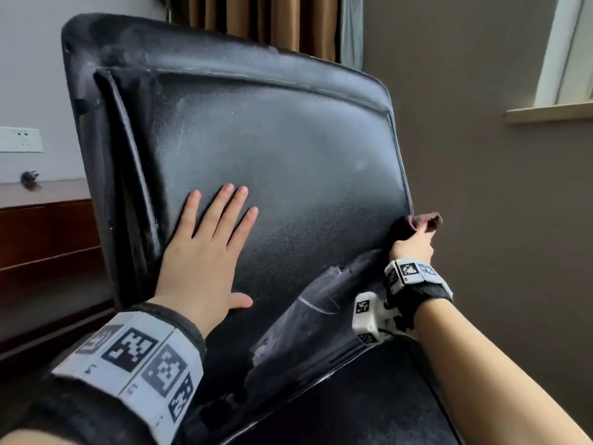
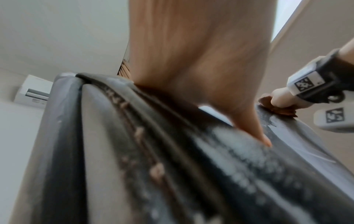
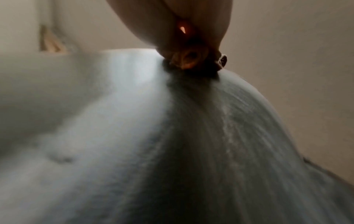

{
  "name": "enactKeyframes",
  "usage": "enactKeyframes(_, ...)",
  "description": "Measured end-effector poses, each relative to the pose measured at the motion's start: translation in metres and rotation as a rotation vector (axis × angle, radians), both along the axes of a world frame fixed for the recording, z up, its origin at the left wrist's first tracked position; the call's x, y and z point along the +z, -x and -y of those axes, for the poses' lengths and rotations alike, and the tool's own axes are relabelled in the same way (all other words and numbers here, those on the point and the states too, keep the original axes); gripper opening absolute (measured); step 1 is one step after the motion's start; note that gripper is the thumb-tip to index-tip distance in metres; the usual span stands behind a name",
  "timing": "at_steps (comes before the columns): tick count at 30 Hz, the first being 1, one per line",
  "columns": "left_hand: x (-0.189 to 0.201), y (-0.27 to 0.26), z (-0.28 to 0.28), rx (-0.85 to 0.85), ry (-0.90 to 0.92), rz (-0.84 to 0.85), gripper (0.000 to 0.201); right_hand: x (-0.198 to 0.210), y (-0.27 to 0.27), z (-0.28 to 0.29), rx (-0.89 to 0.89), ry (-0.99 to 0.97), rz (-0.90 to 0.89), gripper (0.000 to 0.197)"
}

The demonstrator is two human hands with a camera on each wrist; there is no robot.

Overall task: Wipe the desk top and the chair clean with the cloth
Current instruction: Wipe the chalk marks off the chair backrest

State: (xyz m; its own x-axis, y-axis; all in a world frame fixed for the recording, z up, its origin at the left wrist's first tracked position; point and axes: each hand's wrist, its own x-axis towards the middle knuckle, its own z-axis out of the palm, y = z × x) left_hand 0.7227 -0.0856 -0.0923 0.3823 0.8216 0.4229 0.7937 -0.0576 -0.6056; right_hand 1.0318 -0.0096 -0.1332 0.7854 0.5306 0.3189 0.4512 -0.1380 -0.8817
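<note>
Both on chair back — left hand flat-fingered, right hand gripping cloth at edge.

Bunched brown cloth touches the dusty black chair back.

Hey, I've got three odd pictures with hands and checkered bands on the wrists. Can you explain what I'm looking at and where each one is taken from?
There is no machine here, only a person's two bare hands, each wearing a wristband with black-and-white marker squares. The big picture comes from a camera on the person's head, looking down. The other two come from cameras on the wrists, looking along each hand, so they are close and blurry. The left hand lies flat, fingers straight, on a dusty black chair back. The right hand grips a brown cloth at the chair's right edge, apparently wiping it. Behind are a wooden cabinet and a curtain.
</note>
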Motion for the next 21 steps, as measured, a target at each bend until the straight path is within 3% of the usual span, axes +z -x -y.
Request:
enactKeyframes(7,-0.003,-0.002,0.001,-0.009,-0.024,0.01,0.119,-0.079,0.032,0.022,0.063,0.181,-0.101,0.069)
enactKeyframes(9,-0.003,-0.001,0.002,-0.004,-0.028,0.008,0.119,-0.077,0.04,0.023,0.072,0.204,-0.107,0.065)
enactKeyframes(12,-0.003,0.0,0.0,-0.007,-0.037,0.011,0.119,-0.059,0.08,0.031,0.165,0.065,0.056,0.073)
enactKeyframes(14,-0.003,-0.002,-0.001,-0.012,-0.04,0.019,0.12,-0.062,0.129,0.05,0.383,-0.075,0.257,0.087)
enactKeyframes(17,-0.005,-0.002,-0.003,-0.02,-0.038,0.04,0.121,-0.089,0.191,0.078,0.676,-0.076,0.465,0.09)
enactKeyframes(21,-0.004,-0.001,-0.001,-0.039,-0.036,0.039,0.12,-0.085,0.162,0.068,0.722,-0.258,0.479,0.083)
